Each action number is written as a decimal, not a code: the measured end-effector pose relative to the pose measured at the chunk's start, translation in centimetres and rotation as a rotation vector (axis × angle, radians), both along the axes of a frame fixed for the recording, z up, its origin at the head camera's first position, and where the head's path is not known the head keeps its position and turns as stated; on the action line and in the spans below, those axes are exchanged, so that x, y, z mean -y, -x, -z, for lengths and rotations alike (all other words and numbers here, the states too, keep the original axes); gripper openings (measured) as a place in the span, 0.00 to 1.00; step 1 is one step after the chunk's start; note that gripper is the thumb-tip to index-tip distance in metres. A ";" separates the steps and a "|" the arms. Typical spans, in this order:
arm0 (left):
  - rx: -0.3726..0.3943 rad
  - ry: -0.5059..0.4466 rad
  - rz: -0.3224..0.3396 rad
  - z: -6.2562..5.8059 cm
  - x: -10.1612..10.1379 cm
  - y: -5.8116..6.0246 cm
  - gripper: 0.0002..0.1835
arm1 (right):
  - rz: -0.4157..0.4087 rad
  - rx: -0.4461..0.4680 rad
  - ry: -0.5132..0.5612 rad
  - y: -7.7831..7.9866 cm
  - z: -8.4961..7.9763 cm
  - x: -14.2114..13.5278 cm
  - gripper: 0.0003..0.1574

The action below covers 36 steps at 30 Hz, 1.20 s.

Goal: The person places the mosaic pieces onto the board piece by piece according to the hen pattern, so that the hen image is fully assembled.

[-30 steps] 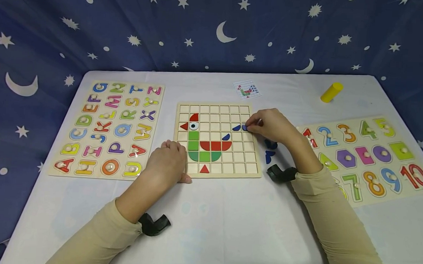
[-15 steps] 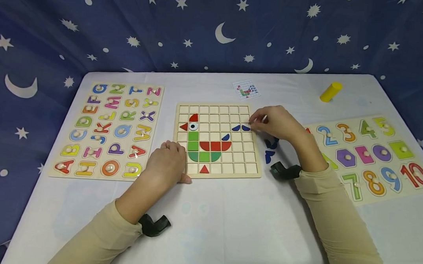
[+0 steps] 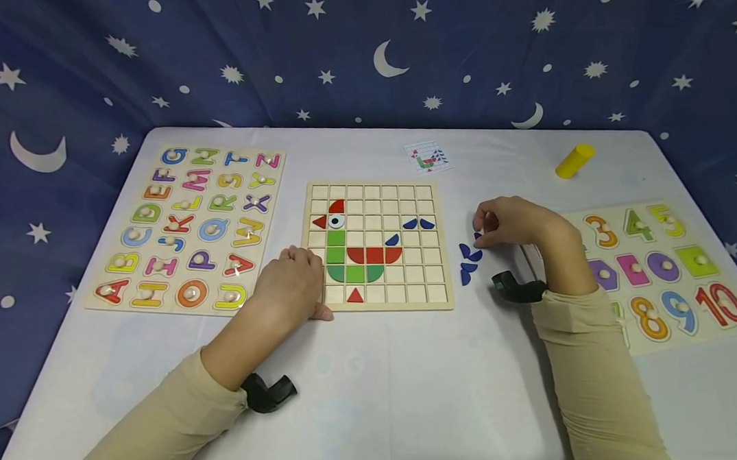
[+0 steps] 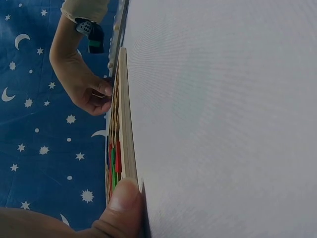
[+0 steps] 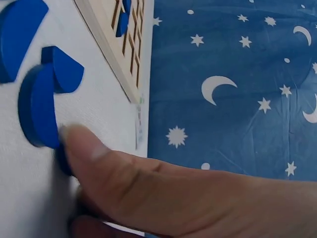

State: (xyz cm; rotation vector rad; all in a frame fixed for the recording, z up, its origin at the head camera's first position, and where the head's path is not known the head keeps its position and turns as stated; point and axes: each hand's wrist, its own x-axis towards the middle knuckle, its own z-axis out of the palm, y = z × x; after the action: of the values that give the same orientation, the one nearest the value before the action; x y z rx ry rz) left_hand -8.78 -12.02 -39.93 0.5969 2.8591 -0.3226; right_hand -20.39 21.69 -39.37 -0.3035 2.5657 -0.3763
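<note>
A wooden grid board [image 3: 396, 307] lies mid-table, with red, green and blue pieces and an eye tile forming a bird shape. My left hand [image 3: 292, 278] holds the board's near left corner; in the left wrist view its thumb [image 4: 125, 196] presses the front edge. Right of the board, my right hand [image 3: 517, 223] is at the far end of a small group of blue half-round pieces [image 3: 466, 267]. Thumb and fingers pinch one blue half-round piece [image 5: 63, 161], mostly hidden behind the thumb. Two blue pieces [image 3: 427, 224] sit side by side near the board's right edge.
An alphabet board [image 3: 102, 301] with knobbed letters lies to the left. A number board [image 3: 719, 266] is on the right, partly under my right forearm. Behind the grid board lies a picture card [image 3: 428, 156]. A yellow cylinder [image 3: 574, 161] stands at the back right.
My right hand has left a blue piece in a cell near the grid's right edge and moved right to the loose blue pieces. My left hand stays at the board's corner.
</note>
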 end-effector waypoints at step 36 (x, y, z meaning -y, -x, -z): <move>-0.004 0.014 -0.002 0.2 0.0 0.2 0.53 | -0.083 -0.272 0.305 -1.1 1.1 7.0 0.06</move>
State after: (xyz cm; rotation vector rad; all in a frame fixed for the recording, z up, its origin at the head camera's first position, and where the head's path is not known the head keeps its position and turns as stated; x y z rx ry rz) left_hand -8.94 -11.98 -40.13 0.5919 2.8592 -0.3432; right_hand -19.26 14.74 -40.45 -0.6073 2.7435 -0.7429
